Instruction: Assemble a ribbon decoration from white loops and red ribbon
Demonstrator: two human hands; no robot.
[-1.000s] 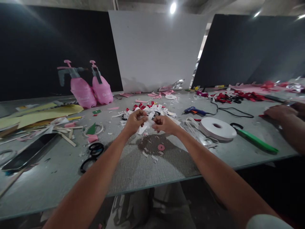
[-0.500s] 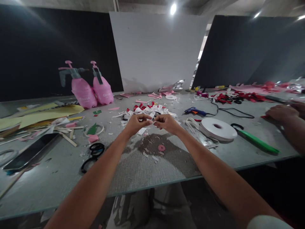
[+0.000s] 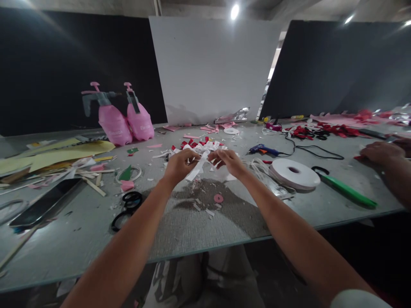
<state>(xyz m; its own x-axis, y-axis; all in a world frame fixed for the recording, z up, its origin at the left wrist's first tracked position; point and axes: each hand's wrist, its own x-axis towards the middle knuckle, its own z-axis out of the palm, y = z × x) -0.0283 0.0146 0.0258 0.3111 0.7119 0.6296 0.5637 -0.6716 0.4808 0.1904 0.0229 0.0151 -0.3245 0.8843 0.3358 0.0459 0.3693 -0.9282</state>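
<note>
My left hand (image 3: 179, 164) and my right hand (image 3: 228, 161) meet above the middle of the grey table (image 3: 180, 231). Both pinch a strip of white ribbon (image 3: 196, 169) whose loose end hangs down between them. Just behind the hands lies a pile of white and red ribbon pieces (image 3: 202, 147). Small scraps and a pink disc (image 3: 218, 198) lie on the table below my hands.
Black scissors (image 3: 126, 205) and a phone (image 3: 45, 203) lie at the left, yellow paper (image 3: 48, 156) and two pink spray bottles (image 3: 125, 117) behind. A white ribbon roll (image 3: 293, 173), green-handled tool (image 3: 345, 190) and blue glue gun (image 3: 263, 149) lie right. Another person's hand (image 3: 380, 152) rests far right.
My hands have shifted slightly away from me and upward, toward the ribbon pile. The white strip now hangs lower between my fingers.
</note>
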